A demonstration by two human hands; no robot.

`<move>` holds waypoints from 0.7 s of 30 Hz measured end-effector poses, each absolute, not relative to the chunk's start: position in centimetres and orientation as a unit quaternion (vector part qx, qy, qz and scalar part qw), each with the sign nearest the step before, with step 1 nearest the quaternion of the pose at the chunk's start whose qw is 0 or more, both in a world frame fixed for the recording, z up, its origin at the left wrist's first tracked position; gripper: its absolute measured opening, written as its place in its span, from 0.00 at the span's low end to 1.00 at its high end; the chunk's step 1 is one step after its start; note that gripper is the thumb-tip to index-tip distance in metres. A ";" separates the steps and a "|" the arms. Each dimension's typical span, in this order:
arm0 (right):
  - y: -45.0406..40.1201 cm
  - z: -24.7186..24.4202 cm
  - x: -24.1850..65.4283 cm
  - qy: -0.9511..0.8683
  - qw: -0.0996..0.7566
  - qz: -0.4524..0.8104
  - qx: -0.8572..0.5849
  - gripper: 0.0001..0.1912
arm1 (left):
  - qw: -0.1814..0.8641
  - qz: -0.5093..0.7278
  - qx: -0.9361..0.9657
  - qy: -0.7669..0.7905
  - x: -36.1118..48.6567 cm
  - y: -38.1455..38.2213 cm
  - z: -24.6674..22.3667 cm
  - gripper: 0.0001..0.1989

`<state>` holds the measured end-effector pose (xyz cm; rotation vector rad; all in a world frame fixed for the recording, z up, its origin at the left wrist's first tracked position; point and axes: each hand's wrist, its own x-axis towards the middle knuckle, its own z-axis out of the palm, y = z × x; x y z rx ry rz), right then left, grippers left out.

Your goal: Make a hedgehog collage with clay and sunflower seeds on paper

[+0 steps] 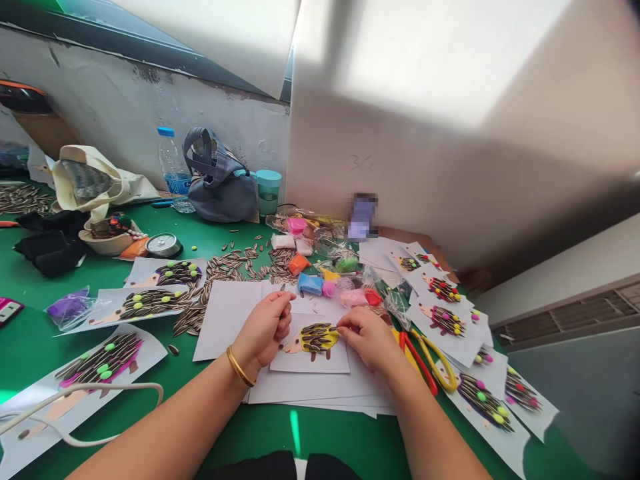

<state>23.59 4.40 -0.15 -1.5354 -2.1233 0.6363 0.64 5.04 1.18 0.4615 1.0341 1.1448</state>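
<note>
A hedgehog picture [318,339] lies on a small white card in front of me, its yellow clay body covered with rows of striped sunflower seeds. My right hand [367,337] is at the body's right edge, thumb and forefinger pinched on a sunflower seed there. At the card's left side my left hand [266,325] is curled closed, a gold bangle on its wrist; what it holds is hidden. Under the card is a stack of white paper [320,393]. Loose sunflower seeds [235,263] are spread behind the paper.
Packets of coloured clay, among them a blue one [310,285], lie behind the card. Scissors [425,360] with red and yellow handles are at right. Finished-looking hedgehog cards [483,407] flank both sides. A white cable [125,387], a bottle [175,173] and a cup [269,190] also stand or lie around.
</note>
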 end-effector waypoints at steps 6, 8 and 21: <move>4.3 -0.4 22.8 -0.787 0.199 0.200 -0.549 0.05 | 0.693 0.524 0.152 0.471 0.5 5.5 0.5 0.07; 4.4 -0.5 22.6 -0.796 0.191 0.184 -0.544 0.05 | 0.693 0.525 0.137 0.474 0.5 5.6 0.4 0.07; 4.3 -0.7 21.7 -0.841 0.146 0.060 -0.517 0.06 | 0.697 0.529 0.087 0.476 0.6 5.7 0.2 0.07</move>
